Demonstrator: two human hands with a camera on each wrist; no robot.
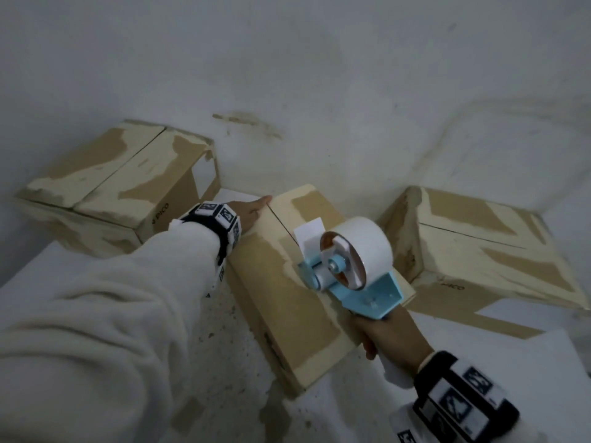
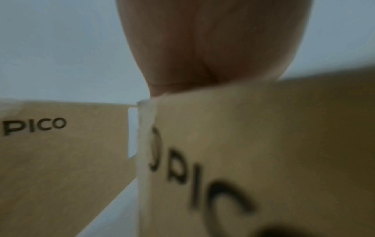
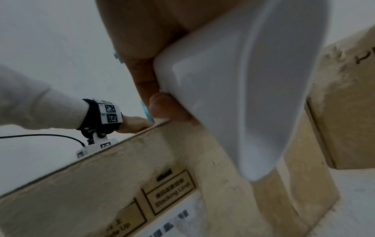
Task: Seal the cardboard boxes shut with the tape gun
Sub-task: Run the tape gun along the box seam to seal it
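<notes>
From the head view we see three closed cardboard boxes on a white surface [image 1: 96,410] against a white wall [image 1: 287,59]: the middle box [image 1: 287,292], the left box [image 1: 112,187], the right box [image 1: 479,244]. Our left hand [image 1: 251,209] lies flat-fingered on the middle box; our right hand [image 1: 387,330] grips the tape gun [image 1: 351,260] on its top. The left wrist view shows a palm [image 2: 213,48] above that box's corner [image 2: 263,144]. In the right wrist view, fingers [image 3: 162,104] wrap the gun's white handle [image 3: 233,80].

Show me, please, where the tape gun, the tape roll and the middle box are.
tape gun [image 1: 374,294], head view, blue frame.
tape roll [image 1: 367,238], head view, white outer face.
middle box [image 1: 275,282], head view, top flap.
</notes>
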